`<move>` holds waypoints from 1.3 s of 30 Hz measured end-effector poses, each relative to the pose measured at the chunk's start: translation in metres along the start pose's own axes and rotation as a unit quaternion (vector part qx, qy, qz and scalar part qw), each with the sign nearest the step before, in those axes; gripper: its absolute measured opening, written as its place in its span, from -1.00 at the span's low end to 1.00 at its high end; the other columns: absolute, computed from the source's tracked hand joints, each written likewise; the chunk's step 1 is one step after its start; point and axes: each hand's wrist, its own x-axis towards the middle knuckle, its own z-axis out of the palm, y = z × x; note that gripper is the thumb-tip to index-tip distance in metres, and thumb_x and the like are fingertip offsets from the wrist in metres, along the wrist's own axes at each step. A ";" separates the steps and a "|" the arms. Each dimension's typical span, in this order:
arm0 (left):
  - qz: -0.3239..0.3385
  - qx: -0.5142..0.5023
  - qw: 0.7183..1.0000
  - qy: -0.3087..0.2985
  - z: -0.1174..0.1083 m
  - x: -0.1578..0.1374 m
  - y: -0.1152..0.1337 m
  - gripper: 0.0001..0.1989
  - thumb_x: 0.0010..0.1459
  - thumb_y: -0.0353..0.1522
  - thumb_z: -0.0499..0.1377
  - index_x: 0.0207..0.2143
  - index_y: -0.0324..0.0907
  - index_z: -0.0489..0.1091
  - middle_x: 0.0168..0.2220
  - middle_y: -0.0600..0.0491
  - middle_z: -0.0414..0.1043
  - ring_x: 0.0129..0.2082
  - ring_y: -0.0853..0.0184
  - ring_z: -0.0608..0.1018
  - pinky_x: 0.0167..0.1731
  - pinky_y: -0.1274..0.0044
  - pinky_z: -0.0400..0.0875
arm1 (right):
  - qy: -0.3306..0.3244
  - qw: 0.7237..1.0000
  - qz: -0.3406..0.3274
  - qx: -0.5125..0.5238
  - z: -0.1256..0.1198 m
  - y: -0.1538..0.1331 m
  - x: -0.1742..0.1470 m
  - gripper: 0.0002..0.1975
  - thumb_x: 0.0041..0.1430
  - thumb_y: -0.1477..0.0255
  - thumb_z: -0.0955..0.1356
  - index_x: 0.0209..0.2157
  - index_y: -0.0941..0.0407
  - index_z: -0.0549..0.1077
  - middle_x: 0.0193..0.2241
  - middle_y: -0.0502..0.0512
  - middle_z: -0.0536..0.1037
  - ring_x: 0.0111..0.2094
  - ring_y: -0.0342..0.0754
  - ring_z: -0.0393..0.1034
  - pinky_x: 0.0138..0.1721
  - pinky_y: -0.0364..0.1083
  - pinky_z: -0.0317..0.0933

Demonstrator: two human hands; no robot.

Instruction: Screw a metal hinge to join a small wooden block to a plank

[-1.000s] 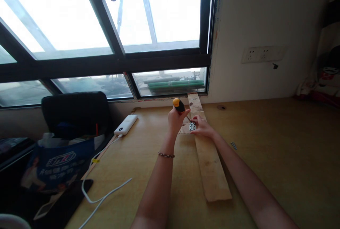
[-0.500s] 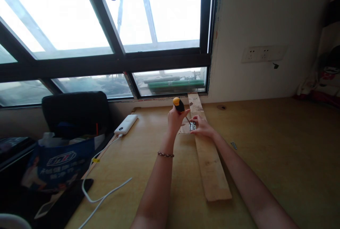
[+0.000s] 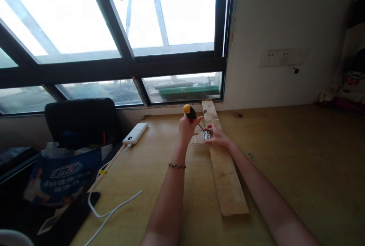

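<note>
My left hand (image 3: 186,129) is wrapped round the yellow and black handle of a screwdriver (image 3: 190,113). The shaft slants down to the right and its tip meets a small metal hinge (image 3: 206,135). With thumb and fingers at its edges, my right hand (image 3: 218,136) grips the hinge from the right. It lies where a long wooden board (image 3: 228,177) meets a short wood piece (image 3: 199,138) sticking out to the left. The screw under the tip is too small to make out.
Loose screws (image 3: 251,156) lie on the wooden table (image 3: 279,185) right of the board. A white power bank (image 3: 135,134) with a white cable (image 3: 114,211) sits at the left edge. Beyond that edge are a black chair (image 3: 81,120) and a blue bag (image 3: 65,173). A window (image 3: 171,63) stands behind.
My left hand and the screwdriver handle have shifted slightly left, tilting the handle a little more. My right hand, the hinge and the board stay in place.
</note>
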 end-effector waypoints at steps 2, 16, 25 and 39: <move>-0.002 0.011 1.000 -0.009 0.002 -0.001 -0.002 -0.67 -0.14 -0.12 0.22 -0.44 -0.19 0.35 -0.50 0.01 0.45 -0.47 0.30 0.49 -0.43 0.55 0.29 | 0.005 1.000 0.002 -0.003 0.000 0.000 0.000 -0.33 -0.41 0.34 0.52 -0.20 0.12 0.21 -0.13 0.17 0.38 -0.03 0.06 0.29 -0.01 0.04 0.16; -0.040 -0.068 0.997 -0.019 0.002 0.004 -0.005 -0.69 -0.19 -0.28 0.27 -0.36 -0.19 0.30 -0.43 0.03 0.49 -0.48 0.34 0.48 -0.46 0.54 0.30 | 0.008 1.000 -0.006 -0.019 0.000 -0.001 0.000 -0.31 -0.40 0.31 0.52 -0.17 0.13 0.23 -0.13 0.18 0.37 -0.05 0.07 0.30 -0.03 0.03 0.17; -0.045 -0.110 0.993 -0.007 -0.002 0.008 -0.001 -0.52 -0.25 -0.41 0.29 -0.24 -0.18 0.15 -0.38 0.06 0.44 -0.41 0.32 0.51 -0.40 0.49 0.40 | 0.007 1.000 -0.002 -0.006 0.000 0.000 0.000 -0.30 -0.41 0.32 0.52 -0.16 0.13 0.23 -0.12 0.20 0.38 -0.04 0.08 0.30 -0.03 0.02 0.18; -0.035 -0.161 0.986 -0.036 0.004 0.004 0.006 -0.52 -0.23 -0.41 0.30 -0.25 -0.18 0.16 -0.36 0.05 0.45 -0.36 0.30 0.53 -0.35 0.43 0.45 | -0.012 0.999 -0.014 -0.039 -0.002 0.003 0.002 -0.13 -0.39 0.23 0.50 0.02 0.18 0.20 0.01 0.24 0.24 0.08 0.11 0.13 0.10 0.02 0.01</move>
